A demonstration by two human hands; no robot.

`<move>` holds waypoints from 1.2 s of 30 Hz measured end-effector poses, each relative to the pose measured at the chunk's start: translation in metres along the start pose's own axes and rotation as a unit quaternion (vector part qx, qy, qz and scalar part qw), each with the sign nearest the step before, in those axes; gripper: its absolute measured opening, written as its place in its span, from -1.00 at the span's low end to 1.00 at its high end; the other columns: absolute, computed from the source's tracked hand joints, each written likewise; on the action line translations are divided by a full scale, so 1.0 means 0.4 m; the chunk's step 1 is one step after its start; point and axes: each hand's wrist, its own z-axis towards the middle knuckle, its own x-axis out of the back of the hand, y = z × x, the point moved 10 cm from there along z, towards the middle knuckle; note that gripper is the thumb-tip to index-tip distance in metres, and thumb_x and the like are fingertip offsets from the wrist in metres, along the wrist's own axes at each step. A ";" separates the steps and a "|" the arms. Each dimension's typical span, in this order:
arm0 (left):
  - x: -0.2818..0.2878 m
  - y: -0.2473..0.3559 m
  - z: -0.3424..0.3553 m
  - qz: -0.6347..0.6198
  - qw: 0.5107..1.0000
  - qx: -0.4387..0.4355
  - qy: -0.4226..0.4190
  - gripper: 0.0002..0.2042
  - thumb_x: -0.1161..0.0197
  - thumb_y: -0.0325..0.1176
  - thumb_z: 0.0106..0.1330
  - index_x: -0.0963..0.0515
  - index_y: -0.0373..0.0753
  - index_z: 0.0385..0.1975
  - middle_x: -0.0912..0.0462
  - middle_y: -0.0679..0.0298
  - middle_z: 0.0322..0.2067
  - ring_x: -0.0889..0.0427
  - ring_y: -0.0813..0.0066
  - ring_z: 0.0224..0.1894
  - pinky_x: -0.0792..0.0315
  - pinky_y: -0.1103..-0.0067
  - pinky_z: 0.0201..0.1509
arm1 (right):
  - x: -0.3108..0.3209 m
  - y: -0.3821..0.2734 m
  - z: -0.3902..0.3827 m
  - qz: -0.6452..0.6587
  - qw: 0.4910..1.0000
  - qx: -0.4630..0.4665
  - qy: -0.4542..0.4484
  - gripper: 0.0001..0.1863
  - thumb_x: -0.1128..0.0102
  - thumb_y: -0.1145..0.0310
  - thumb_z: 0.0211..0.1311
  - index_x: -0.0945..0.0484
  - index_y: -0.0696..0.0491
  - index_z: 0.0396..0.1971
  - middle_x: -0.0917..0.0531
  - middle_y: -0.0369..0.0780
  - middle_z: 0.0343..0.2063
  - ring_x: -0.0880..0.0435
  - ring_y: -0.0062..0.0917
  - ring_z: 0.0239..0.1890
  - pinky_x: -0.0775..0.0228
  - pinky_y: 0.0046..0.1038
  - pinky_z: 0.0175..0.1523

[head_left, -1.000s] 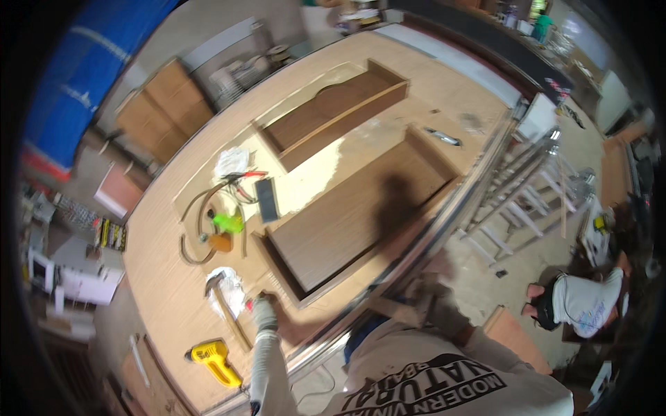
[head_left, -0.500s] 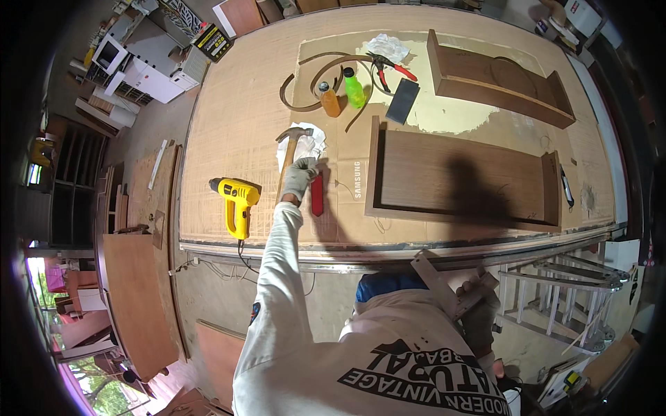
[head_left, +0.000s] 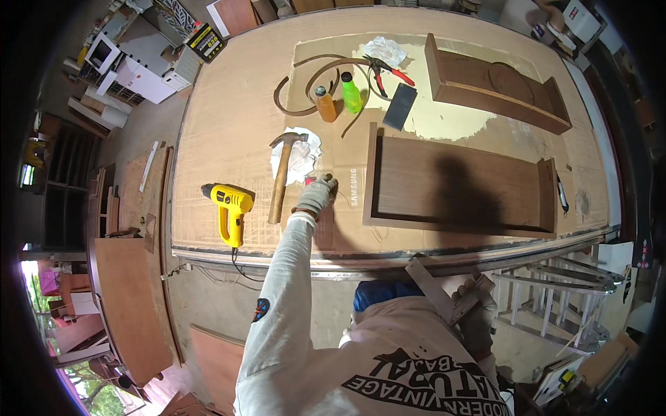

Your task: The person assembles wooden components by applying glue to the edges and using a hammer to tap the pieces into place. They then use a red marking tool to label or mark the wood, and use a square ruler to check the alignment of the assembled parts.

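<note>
My left hand point(head_left: 318, 194), in a pale glove, is closed over a slim red tool point(head_left: 309, 181) lying on the cardboard. Only a bit of red shows past the fingers. Just left of it a claw hammer point(head_left: 279, 182) lies with its head on a crumpled white cloth point(head_left: 304, 158). Close to my body, beyond the table's near edge, my gloved right hand point(head_left: 477, 313) grips a flat, angled metal square point(head_left: 431, 288). Part of that hand is in shadow. A yellow heat gun point(head_left: 231, 208) lies left of the hammer.
Two shallow brown wooden boxes point(head_left: 458, 177) rest on the table's right side. Farther back are an orange bottle point(head_left: 325, 106), a green bottle point(head_left: 351, 97), curled edging strips point(head_left: 293, 111), red-handled pliers point(head_left: 395, 73) and a dark block point(head_left: 400, 106). A metal ladder point(head_left: 548, 295) stands at the near right.
My left hand has moved right and nearer, off the hammer handle and onto the red tool. The hammer now lies released. My right hand still holds the square.
</note>
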 end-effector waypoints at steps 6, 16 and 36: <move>0.042 0.035 -0.017 0.001 0.997 -0.076 -0.022 -0.76 -0.32 -0.32 0.15 -0.62 -0.07 -0.16 -0.62 0.15 -0.09 -0.69 0.03 -0.07 -0.56 0.19 -0.03 | -0.019 0.005 -0.030 -0.015 1.000 0.017 0.009 -0.42 -0.23 0.25 0.36 -0.36 0.08 0.33 -0.57 -0.32 -0.23 -0.54 -0.52 -0.21 -0.45 -0.38 0.01; 0.036 0.012 0.011 0.145 0.983 -0.095 -0.057 -0.66 -0.37 -0.04 0.20 -0.65 -0.13 -0.15 -0.68 0.10 -0.18 -0.66 0.08 -0.05 -0.53 0.26 0.06 | 0.000 0.026 -0.025 0.002 0.999 0.030 0.025 -0.44 -0.20 0.22 0.42 -0.35 0.07 0.34 -0.57 -0.34 -0.23 -0.56 -0.55 -0.17 -0.46 -0.40 0.03; 0.087 -0.041 -0.027 -0.126 0.989 0.070 -0.028 -0.84 -0.48 -0.27 0.17 -0.66 -0.17 -0.40 -0.70 0.13 -0.47 -0.71 0.21 -0.36 -0.57 0.36 -0.22 | 0.004 0.026 -0.017 0.020 0.999 0.040 0.006 -0.43 -0.18 0.21 0.43 -0.35 0.08 0.36 -0.61 -0.32 -0.22 -0.58 -0.51 -0.19 -0.46 -0.37 0.02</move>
